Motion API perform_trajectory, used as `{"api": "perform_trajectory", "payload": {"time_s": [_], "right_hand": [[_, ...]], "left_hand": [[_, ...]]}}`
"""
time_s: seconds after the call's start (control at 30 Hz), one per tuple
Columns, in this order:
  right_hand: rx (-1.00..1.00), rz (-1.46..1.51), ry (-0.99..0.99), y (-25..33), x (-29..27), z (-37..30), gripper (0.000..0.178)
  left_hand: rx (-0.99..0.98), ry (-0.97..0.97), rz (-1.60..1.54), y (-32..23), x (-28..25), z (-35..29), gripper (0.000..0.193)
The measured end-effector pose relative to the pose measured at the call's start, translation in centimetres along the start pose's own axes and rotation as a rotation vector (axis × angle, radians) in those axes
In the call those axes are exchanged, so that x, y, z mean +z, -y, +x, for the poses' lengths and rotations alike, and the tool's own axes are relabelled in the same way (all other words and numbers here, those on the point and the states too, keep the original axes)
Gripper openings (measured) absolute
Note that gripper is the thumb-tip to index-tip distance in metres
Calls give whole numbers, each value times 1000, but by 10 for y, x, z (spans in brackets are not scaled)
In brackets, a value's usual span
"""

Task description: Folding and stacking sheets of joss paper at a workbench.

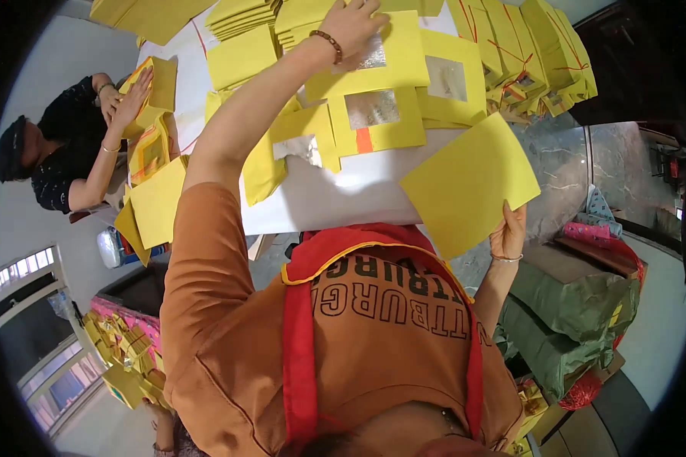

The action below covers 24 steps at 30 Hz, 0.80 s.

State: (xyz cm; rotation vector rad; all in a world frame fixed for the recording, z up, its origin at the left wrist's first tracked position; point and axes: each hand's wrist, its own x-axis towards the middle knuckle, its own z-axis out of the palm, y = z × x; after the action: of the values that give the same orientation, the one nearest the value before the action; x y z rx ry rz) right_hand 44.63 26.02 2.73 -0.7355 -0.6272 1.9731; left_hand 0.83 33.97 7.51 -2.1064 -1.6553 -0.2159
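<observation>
My left hand (pixel 352 32), with a brown beaded bracelet on its wrist, reaches to the far side of the table. Its fingers stretch out over a yellow paper piece with a clear window (pixel 402 47), and nothing shows in its grasp. At the table's near right, my right hand (pixel 508 233) pinches the edge of a plain yellow paper piece (pixel 472 183), thumb on top and the other fingers mostly hidden beneath. Between the two hands lie overlapping windowed yellow pieces (pixel 411 137), one with an orange strip below its window.
The white tabletop (pixel 312 209) shows along the near edge. Stacks of folded yellow paper (pixel 240 57) stand at the far left, and bundles tied with red string (pixel 530 46) at the far right. A co-worker's hands (pixel 129 99) press yellow paper on the left. Green wrapped packages (pixel 572 305) sit right.
</observation>
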Motion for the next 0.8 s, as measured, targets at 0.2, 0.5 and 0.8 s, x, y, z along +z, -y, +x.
{"api": "perform_trajectory", "payload": {"time_s": [0.2, 0.5, 0.8], "right_hand": [[-38, 23, 82, -2, 17, -14, 42], [-26, -242, -142, -53, -24, -29, 43], [-69, -278, -474, -94, -33, -27, 35]], "left_hand": [[-394, 248, -1642, -122, -26, -57, 51], [-612, 477, -2244, -199, -33, -154, 65], [-550, 79, -1227, -226, -7, -170, 35]]}}
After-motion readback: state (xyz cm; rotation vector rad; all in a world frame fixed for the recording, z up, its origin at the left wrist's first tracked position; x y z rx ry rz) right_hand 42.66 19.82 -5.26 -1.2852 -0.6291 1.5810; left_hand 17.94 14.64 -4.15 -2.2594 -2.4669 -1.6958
